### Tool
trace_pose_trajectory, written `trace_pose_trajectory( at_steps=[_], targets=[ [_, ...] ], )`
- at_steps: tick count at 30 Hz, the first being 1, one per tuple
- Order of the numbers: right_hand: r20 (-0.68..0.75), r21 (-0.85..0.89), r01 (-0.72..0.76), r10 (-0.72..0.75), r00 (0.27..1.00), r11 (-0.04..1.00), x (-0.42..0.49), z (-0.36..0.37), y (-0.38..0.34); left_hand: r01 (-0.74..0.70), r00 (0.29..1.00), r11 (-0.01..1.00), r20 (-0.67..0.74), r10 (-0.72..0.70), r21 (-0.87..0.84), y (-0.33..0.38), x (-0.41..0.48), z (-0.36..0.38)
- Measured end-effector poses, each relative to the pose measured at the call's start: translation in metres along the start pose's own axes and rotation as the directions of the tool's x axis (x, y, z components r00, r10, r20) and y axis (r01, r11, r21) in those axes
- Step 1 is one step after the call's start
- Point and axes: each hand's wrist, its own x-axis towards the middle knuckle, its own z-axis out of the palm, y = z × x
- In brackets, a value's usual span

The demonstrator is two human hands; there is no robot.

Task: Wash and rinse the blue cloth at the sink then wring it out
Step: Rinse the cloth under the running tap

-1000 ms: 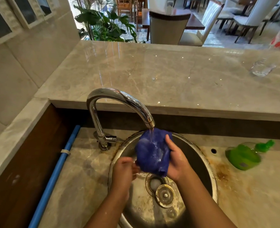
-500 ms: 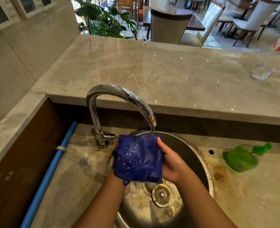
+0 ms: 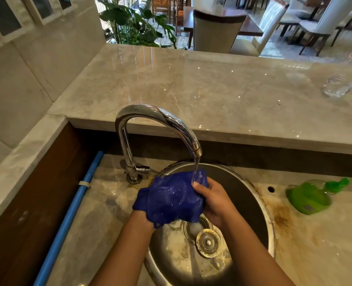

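Two hands at the sink (image 3: 271,230): blue cloth (image 3: 171,199) bunched over the basin under the tap (image 3: 156,112), water running onto it. Right hand (image 3: 214,201) grips the cloth's right side, thumb on top, other fingers hidden behind it. Left hand (image 3: 144,215) buried under the cloth, only the wrist shows, can't tell how its fingers lie. Green bottle (image 3: 309,198) lies on the surface right of the sink, label unreadable

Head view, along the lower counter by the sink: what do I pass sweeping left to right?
blue pipe → faucet base → blue cloth → right hand → green bottle
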Motion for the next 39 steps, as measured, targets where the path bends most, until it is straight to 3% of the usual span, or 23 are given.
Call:
trace_pose_trajectory(
  at_steps=[1,3,4,5,7,10,14,19,21,24,27,29,31,35,39],
  targets=[
    [0.007,0.018,-0.006,0.006,1.0,1.0,0.0,-0.001,0.0,-0.013,0.999,1.0,-0.03,0.014,0.021,0.005,-0.004,-0.002],
    [0.0,0.037,-0.014,0.014,1.0,0.999,-0.001,-0.003,-0.003,0.048,0.982,0.999,0.185,-0.044,-0.019,0.009,-0.019,0.0],
    [-0.001,0.035,-0.018,0.018,1.0,0.999,0.0,-0.006,-0.003,0.01,0.975,0.998,0.221,0.003,-0.055,0.01,-0.02,-0.003],
    [0.002,0.041,-0.029,0.029,1.0,0.999,0.0,-0.007,-0.004,0.076,0.961,0.989,0.275,-0.04,-0.123,0.013,-0.026,-0.001],
    [0.004,0.041,-0.051,0.05,0.999,0.998,0.001,-0.011,-0.002,0.026,0.942,0.998,0.335,-0.007,-0.051,0.016,-0.028,0.003],
    [-0.014,0.043,-0.06,0.061,0.998,0.997,0.005,-0.014,0.0,-0.184,0.949,0.976,0.278,0.147,0.114,0.017,-0.029,0.012],
    [-0.064,0.1,-0.025,0.031,0.997,0.995,0.01,-0.006,0.01,-0.339,0.926,0.919,0.243,0.288,0.201,0.015,-0.032,0.029],
    [-0.086,0.258,-0.07,0.095,0.992,0.964,0.009,0.008,0.027,-0.425,0.9,0.861,0.231,0.369,0.279,0.004,-0.035,0.048],
    [-0.131,0.312,-0.02,0.064,0.989,0.95,0.01,0.005,0.023,-0.422,0.905,0.858,0.193,0.38,0.293,0.003,-0.033,0.045],
    [-0.16,0.156,0.152,-0.127,0.979,0.976,0.005,0.003,0.007,-0.366,0.931,0.901,0.094,0.353,0.232,0.0,-0.028,0.037],
    [-0.047,-0.116,0.329,-0.336,0.941,0.937,-0.007,0.018,-0.003,-0.267,0.963,0.956,0.069,0.26,0.12,-0.01,-0.026,0.041],
    [0.043,-0.259,0.405,-0.408,0.912,0.877,-0.009,0.028,0.002,-0.17,0.975,0.985,0.139,0.171,-0.019,-0.017,-0.027,0.046],
    [0.046,-0.372,0.452,-0.47,0.881,0.811,-0.008,0.032,0.006,-0.134,0.958,0.988,0.245,0.149,-0.073,-0.023,-0.029,0.045],
    [-0.156,-0.549,0.424,-0.587,0.795,0.72,-0.001,0.02,-0.002,-0.262,0.925,0.965,0.285,0.25,0.005,-0.027,-0.027,0.038],
    [-0.162,-0.5,0.424,-0.563,0.811,0.755,-0.005,0.014,0.004,-0.335,0.908,0.939,0.241,0.343,-0.074,-0.019,-0.023,0.035]
  ],
)
